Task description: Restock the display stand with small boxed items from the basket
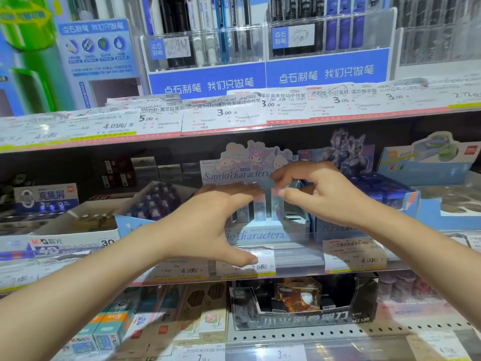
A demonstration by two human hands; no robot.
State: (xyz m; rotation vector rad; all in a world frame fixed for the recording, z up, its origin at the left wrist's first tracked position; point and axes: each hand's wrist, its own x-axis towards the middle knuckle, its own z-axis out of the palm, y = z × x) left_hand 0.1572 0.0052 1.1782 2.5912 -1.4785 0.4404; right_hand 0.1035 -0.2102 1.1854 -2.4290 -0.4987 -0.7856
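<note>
Both hands reach onto the middle shelf [390, 268] of a stationery rack, meeting over a pale blue display stand [256, 234] printed "Sanrio characters". Left hand [208, 225]: palm down, fingers straight and close together, lying flat across the tops of the small boxed items [260, 207] that stand upright in a row inside the stand; the thumb hangs down in front of the shelf's price tags [247, 265]. It grasps nothing. Right hand [312, 194]: fingers curled, thumb and forefinger pinching the top of one upright box [276, 204] at the right end of the row, just beside the left fingertips. The stand's backing card [247, 165], with cartoon characters along its upper edge, rises behind both hands.

Left of the stand, on the same shelf: a white open carton [78, 225] marked "30" and, between it and the stand, a tilted tray of dark blue packets [156, 201]. Right of the stand: a blue display box [377, 194] of dark blue items with a dark figure printed on its card, then a light blue display carton [429, 165] at the far right.

Upper shelf: clear pen holders [265, 45] fronted by blue panels with white Chinese lettering, above a strip of overlapping price labels [223, 113]. Lower shelf: slim boxed goods at the left and a black display carton [304, 306] holding an orange object. No basket can be made out in this view.
</note>
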